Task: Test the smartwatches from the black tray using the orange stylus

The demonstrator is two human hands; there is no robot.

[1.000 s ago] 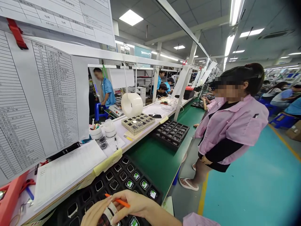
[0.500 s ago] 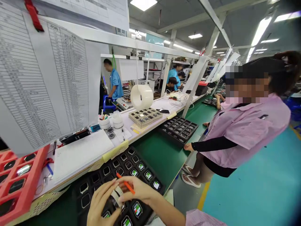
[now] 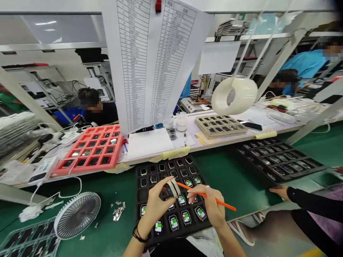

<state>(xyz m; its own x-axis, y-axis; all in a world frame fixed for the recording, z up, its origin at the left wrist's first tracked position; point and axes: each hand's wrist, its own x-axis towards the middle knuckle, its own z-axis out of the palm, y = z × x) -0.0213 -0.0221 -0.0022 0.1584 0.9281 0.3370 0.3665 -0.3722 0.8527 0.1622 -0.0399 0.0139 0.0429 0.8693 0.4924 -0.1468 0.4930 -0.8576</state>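
My left hand [image 3: 157,203] holds a smartwatch case [image 3: 174,188] up on edge, thumb and fingers around its rim. Between the fingers of my right hand [image 3: 211,205] lies a thin orange stick [image 3: 226,205]; its tip is at the side of the case, and I cannot tell whether it touches. Both hands are over a black foam tray [image 3: 142,195] with several watches in its slots. Some watch screens in the near rows, such as the lit watch [image 3: 174,222], show green and white blocks; the far rows are dark.
A red tray [image 3: 118,151] of watch parts and a beige tray [image 3: 222,134] stand on the raised shelf. A small fan [image 3: 77,216] and metal scraps [image 3: 119,211] lie left. Right, a co-worker's hand [image 3: 280,192] is at another black tray [image 3: 264,178]. A tape roll [image 3: 245,94] hangs above.
The view has swung left, bringing the fan and the whole red tray in. My hands have moved apart slightly; the orange stick now points at the case in my left hand.
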